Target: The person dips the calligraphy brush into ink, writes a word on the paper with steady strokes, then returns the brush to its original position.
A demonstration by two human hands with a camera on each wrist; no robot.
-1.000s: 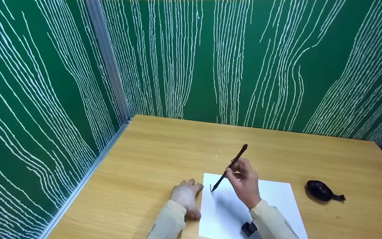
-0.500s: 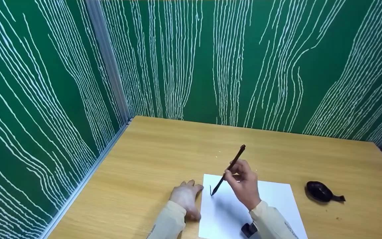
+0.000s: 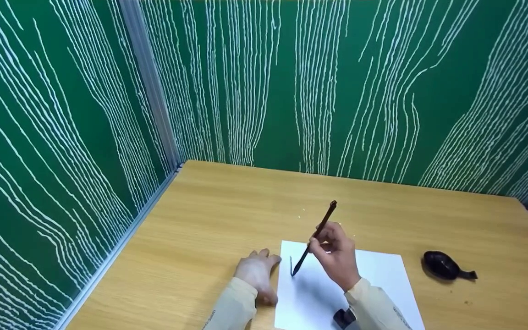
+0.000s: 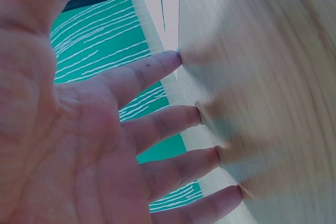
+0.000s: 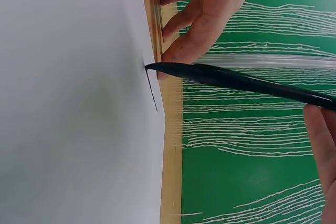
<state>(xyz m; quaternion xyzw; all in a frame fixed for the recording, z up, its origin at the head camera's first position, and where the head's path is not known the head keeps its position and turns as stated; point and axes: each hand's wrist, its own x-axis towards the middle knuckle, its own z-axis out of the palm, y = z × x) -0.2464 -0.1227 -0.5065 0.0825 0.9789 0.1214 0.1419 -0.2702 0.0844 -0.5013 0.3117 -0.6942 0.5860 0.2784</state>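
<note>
My right hand (image 3: 337, 254) pinches a dark writing brush (image 3: 321, 228) by its shaft over a white sheet of paper (image 3: 378, 284). In the right wrist view the bent tip of the brush (image 5: 226, 77) touches the paper at the end of a thin black line (image 5: 152, 93). That line (image 3: 290, 265) runs down near the paper's upper left corner. Beside the left edge of the sheet, my left hand (image 3: 255, 272) rests on the table with its fingers spread. The left wrist view shows its straight fingertips (image 4: 173, 59) against the wood; it holds nothing.
A black spoon-shaped dish (image 3: 442, 264) with a short handle lies on the wooden table (image 3: 190, 238), right of the paper. Green panels (image 3: 277, 114) with white wavy lines stand along the back and left. Small pale specks dot the table behind the paper.
The brush tip and my right hand have moved slightly toward the person, and the black line on the paper has grown longer. My left hand has stayed in place.
</note>
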